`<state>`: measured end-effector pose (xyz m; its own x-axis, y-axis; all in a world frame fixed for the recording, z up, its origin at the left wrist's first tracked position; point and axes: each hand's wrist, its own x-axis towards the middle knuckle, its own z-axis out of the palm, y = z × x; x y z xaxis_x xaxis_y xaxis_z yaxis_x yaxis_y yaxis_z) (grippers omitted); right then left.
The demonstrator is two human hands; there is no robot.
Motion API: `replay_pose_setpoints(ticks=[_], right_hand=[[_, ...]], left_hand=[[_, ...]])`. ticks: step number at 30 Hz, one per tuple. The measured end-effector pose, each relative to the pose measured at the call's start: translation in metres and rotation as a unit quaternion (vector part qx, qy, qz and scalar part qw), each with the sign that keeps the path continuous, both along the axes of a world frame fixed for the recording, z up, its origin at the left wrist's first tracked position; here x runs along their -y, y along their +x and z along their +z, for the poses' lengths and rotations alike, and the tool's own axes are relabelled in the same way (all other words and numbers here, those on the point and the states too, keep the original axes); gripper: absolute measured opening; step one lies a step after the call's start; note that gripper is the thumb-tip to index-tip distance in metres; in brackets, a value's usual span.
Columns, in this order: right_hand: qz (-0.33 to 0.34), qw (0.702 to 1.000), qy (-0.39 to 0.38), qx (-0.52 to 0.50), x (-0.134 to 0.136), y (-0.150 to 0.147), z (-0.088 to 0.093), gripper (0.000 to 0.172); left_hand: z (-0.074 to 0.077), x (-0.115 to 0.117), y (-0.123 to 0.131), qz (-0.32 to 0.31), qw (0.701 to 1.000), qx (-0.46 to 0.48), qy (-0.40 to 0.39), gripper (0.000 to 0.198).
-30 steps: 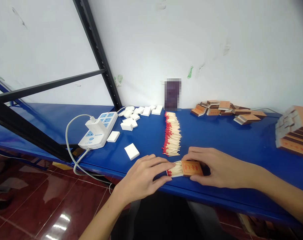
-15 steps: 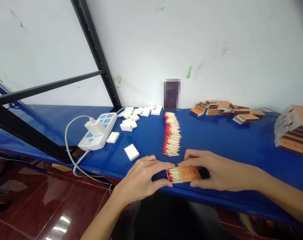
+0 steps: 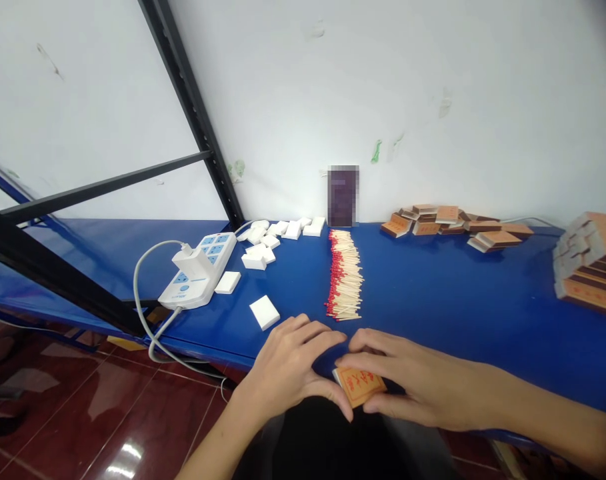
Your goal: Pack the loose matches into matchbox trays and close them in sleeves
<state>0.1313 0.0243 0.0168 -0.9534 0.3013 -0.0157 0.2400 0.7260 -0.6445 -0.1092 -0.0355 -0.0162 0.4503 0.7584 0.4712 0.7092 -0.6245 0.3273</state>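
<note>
An orange matchbox (image 3: 361,386) sits between both my hands at the near edge of the blue table (image 3: 457,293). My right hand (image 3: 407,380) grips it from the right, fingers curled over its top and underside. My left hand (image 3: 295,363) closes on its left end, thumb beneath and fingers above. The box looks shut; no match heads show. A long row of loose red-tipped matches (image 3: 343,273) lies just beyond my hands.
White inner trays (image 3: 265,312) are scattered at the left by a white power strip (image 3: 199,270) with a plugged cable. Orange matchboxes (image 3: 447,220) lie at the back right, and a stack of them (image 3: 590,270) stands at the far right. A black frame post (image 3: 193,113) rises left.
The tray of matches has slid fully into the orange sleeve. Both hands drew the box toward me, to the table's near edge.
</note>
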Motion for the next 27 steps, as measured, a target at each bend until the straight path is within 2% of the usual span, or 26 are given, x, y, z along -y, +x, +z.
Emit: replay_pose_setpoints(ticks=[5,9,10,12,13,15,17,19,22,27], right_hand=[[0.013,0.997,0.063,-0.033,0.006,0.002,-0.003,0.037],[-0.028,0.987,0.150,-0.041,0.011,0.033,0.000,0.039],[-0.053,0.983,0.173,-0.040,0.011,0.049,0.001,0.037],[-0.130,0.968,0.211,-0.025,0.008,0.089,0.003,0.034],[-0.189,0.954,0.231,-0.020,0.006,0.112,0.004,0.035],[-0.325,0.907,0.269,0.002,0.001,0.159,0.005,0.034],[-0.437,0.844,0.309,0.031,-0.004,0.199,0.007,0.033],[-0.497,0.802,0.326,0.062,-0.008,0.225,0.008,0.034],[-0.519,0.781,0.333,0.099,-0.013,0.241,0.008,0.038],[-0.482,0.785,0.365,0.134,-0.025,0.244,0.004,0.034]], left_hand=[[0.002,0.001,0.004,-0.006,1.000,-0.020,0.005,0.071],[0.013,0.007,-0.015,-0.009,1.000,0.004,0.021,0.072],[0.018,0.008,-0.024,0.011,1.000,-0.002,0.028,0.060],[0.025,0.008,-0.047,0.097,0.994,-0.021,0.050,0.034],[0.028,0.007,-0.058,0.138,0.989,-0.031,0.049,0.032],[0.029,0.005,-0.078,0.206,0.976,-0.065,0.022,0.035],[0.027,0.004,-0.090,0.228,0.968,-0.099,-0.023,0.044],[0.024,0.005,-0.093,0.225,0.967,-0.111,-0.050,0.050],[0.023,0.009,-0.087,0.222,0.966,-0.118,-0.068,0.052],[0.028,0.011,-0.071,0.205,0.967,-0.123,-0.086,0.048]])
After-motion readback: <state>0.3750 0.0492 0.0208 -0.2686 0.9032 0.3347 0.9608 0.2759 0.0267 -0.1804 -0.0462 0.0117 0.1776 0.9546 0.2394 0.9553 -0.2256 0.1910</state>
